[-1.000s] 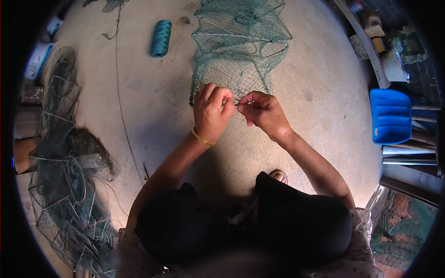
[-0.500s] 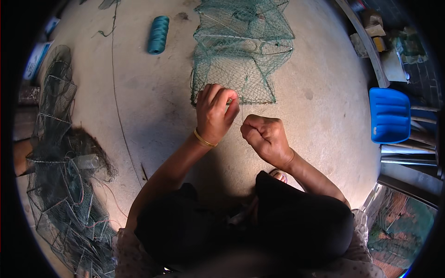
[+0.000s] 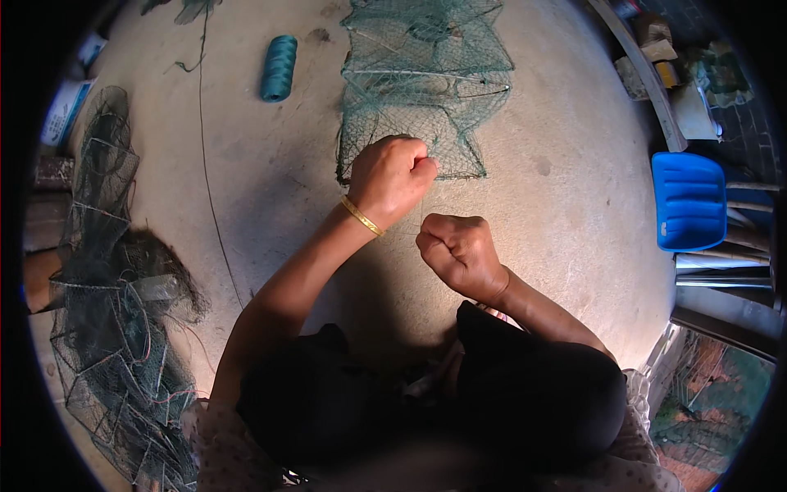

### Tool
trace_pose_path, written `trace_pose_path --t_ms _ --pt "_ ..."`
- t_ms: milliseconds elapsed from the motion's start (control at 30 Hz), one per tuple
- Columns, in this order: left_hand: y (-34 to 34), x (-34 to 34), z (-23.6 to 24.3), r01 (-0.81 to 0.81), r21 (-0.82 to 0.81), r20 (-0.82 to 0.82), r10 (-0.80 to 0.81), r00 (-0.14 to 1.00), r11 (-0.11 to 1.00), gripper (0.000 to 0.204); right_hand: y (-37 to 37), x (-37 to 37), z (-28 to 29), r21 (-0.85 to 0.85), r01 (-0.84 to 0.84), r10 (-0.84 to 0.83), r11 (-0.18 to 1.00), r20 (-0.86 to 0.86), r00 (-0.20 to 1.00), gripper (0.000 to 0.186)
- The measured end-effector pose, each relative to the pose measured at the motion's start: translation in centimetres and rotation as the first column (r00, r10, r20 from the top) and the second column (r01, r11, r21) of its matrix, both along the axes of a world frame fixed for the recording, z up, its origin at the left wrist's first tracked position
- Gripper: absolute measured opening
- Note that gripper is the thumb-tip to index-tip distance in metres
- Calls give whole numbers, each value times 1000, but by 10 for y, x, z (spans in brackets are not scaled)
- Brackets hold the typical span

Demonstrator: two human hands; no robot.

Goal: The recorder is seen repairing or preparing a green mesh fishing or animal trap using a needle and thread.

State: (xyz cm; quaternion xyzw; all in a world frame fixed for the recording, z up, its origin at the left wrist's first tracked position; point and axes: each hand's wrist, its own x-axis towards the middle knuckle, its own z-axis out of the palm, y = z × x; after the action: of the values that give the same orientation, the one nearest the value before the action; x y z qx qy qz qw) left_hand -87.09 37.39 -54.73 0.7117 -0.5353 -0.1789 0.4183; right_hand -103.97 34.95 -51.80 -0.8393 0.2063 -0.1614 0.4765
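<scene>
Over the near edge of a green mesh net trap (image 3: 426, 82), my left hand (image 3: 395, 176) is closed in a fist, back of the hand up, a gold bracelet at its wrist. Nearer to me and slightly right, my right hand (image 3: 461, 256) is also a tight fist. A thin thread (image 3: 422, 215), barely visible, runs between the two hands. Both sets of fingers seem closed on it; their tips are hidden. The trap lies stretched away from me on the floor, its mesh held by stiff frames. A spool of teal twine (image 3: 279, 69) lies left of it.
A heap of dark netting with frames (image 3: 106, 287) lies along the left. A long cord (image 3: 209, 176) crosses the concrete floor (image 3: 557, 221). To the right are a blue plastic seat (image 3: 690, 202), a wooden plank (image 3: 643, 78) and poles.
My left hand has rolled over and its fingers have closed further, moving a little right. My right fist has shifted slightly left and nearer to me. The view has shifted a little.
</scene>
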Motion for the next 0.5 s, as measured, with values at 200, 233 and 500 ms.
trace_pose_path --t_ms 200,233,500 --pt "-6 -3 -4 -60 0 -90 59 994 998 31 -4 7 1 -158 -97 126 983 190 974 8" --pt "-5 -2 -4 -66 -37 -109 62 992 997 28 -4 5 2 -88 -73 86 993 159 984 9" --pt "50 -30 -4 -255 -321 -384 121 916 912 6 -5 -18 33 355 105 -93 929 -51 994 9"
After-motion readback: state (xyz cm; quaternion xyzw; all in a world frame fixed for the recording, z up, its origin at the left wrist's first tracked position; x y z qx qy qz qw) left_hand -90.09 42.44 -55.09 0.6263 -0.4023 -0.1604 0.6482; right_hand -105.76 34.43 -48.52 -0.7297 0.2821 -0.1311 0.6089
